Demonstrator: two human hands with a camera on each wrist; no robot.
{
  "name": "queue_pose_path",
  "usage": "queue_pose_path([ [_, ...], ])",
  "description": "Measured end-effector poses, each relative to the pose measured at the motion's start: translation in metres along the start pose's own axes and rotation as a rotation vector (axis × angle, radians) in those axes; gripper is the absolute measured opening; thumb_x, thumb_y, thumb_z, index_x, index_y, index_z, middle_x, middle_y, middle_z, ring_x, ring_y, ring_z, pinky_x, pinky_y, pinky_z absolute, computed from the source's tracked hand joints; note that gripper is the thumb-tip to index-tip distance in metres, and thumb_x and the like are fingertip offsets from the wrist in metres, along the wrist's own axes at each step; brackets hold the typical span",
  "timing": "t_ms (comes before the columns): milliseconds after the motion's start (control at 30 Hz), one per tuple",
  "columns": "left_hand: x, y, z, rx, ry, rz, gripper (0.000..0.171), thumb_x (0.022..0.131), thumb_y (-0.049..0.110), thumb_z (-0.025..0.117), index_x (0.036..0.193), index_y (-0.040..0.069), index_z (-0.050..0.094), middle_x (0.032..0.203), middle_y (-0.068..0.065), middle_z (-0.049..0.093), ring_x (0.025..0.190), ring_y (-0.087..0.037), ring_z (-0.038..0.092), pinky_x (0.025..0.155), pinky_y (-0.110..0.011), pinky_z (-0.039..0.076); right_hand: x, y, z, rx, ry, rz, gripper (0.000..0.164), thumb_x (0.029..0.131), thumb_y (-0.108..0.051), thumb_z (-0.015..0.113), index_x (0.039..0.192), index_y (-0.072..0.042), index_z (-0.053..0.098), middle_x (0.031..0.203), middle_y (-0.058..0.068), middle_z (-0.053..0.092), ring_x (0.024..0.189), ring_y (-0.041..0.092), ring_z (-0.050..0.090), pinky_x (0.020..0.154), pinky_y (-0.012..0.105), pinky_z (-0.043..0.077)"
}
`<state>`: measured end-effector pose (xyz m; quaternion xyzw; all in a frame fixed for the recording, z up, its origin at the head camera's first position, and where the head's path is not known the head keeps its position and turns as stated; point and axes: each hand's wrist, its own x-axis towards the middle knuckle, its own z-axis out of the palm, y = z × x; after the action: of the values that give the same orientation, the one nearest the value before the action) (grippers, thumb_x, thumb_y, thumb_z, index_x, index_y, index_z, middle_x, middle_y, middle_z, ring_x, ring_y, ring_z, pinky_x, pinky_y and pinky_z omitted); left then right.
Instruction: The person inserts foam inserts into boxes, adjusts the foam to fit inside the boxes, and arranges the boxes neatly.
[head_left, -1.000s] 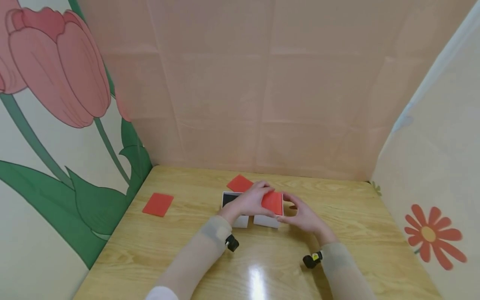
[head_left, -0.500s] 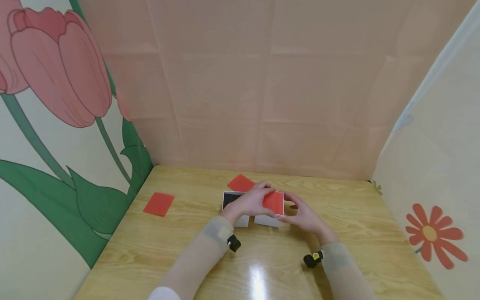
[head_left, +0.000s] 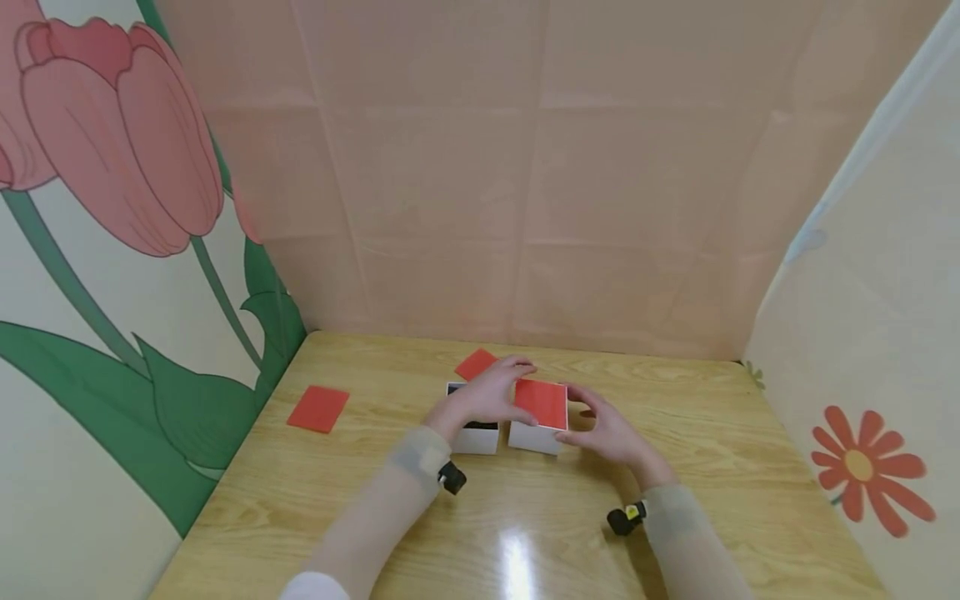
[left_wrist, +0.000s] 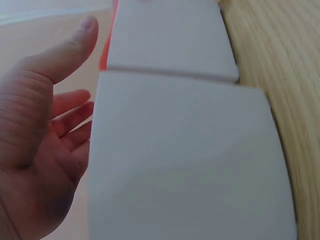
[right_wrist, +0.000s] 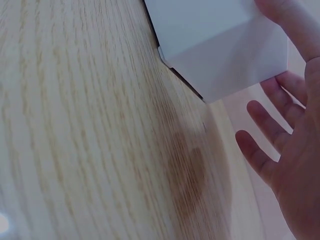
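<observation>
Two small white boxes stand side by side on the table. The left box (head_left: 477, 442) shows a dark inside, partly covered by my left hand (head_left: 487, 396). A red square (head_left: 543, 403) covers the top of the right box (head_left: 532, 439), framed by a thin white edge. My left hand hovers over the left box, thumb and fingers spread near the red square's left side; in the left wrist view its thumb looks apart from the boxes. My right hand (head_left: 609, 431) grips the right box's right end, its thumb on the front face (right_wrist: 215, 30) and a finger by the far corner.
One flat red square (head_left: 318, 408) lies on the table (head_left: 360, 500) at the left. Another red square (head_left: 476, 364) lies behind the boxes, partly hidden by my left hand. A pinkish backdrop (head_left: 480, 183) rises behind the table, with printed panels at both sides.
My left hand has shifted left, away from the right box, uncovering more of the red square on top. My right hand has stayed in place.
</observation>
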<state>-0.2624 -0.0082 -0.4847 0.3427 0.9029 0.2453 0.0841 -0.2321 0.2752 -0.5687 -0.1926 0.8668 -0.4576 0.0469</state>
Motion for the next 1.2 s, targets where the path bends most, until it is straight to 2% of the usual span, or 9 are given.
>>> queue_pose_path([
  [200,-0.009,-0.008,-0.011,0.013,-0.028,-0.001,0.078,0.095,0.045,0.082,0.159,0.012,0.052,0.165,-0.005,0.045,0.151,-0.024,0.042,0.121,-0.04,0.039,0.001,0.002,0.001,-0.001,0.006,0.01,0.103,0.082,-0.052,0.092,0.164,-0.016,0.041,0.157,0.006,0.051,0.143,0.033,0.047,0.114,0.06,0.044],
  [400,-0.013,-0.009,-0.008,0.041,-0.023,0.004,0.069,0.097,0.044,0.081,0.154,0.012,0.059,0.159,-0.004,0.05,0.147,-0.023,0.046,0.12,-0.039,0.041,-0.002,-0.001,0.002,-0.007,0.011,0.003,0.103,0.082,-0.053,0.092,0.164,-0.016,0.041,0.157,0.007,0.051,0.143,0.033,0.047,0.114,0.06,0.044],
  [600,-0.013,-0.008,-0.005,0.086,0.005,0.054,0.062,0.096,0.042,0.082,0.147,0.01,0.066,0.148,-0.002,0.055,0.137,-0.02,0.05,0.115,-0.031,0.045,-0.006,-0.004,0.003,-0.007,0.009,0.007,0.101,0.084,-0.053,0.09,0.164,-0.019,0.04,0.159,0.006,0.049,0.145,0.033,0.045,0.115,0.061,0.043],
  [1200,-0.013,-0.001,-0.004,0.1,0.007,0.034,0.056,0.096,0.039,0.083,0.142,0.011,0.07,0.142,-0.002,0.057,0.131,-0.018,0.052,0.109,-0.028,0.048,-0.008,-0.005,0.003,0.0,0.013,0.016,0.103,0.083,-0.053,0.091,0.165,-0.019,0.039,0.159,0.006,0.049,0.145,0.034,0.045,0.115,0.061,0.042],
])
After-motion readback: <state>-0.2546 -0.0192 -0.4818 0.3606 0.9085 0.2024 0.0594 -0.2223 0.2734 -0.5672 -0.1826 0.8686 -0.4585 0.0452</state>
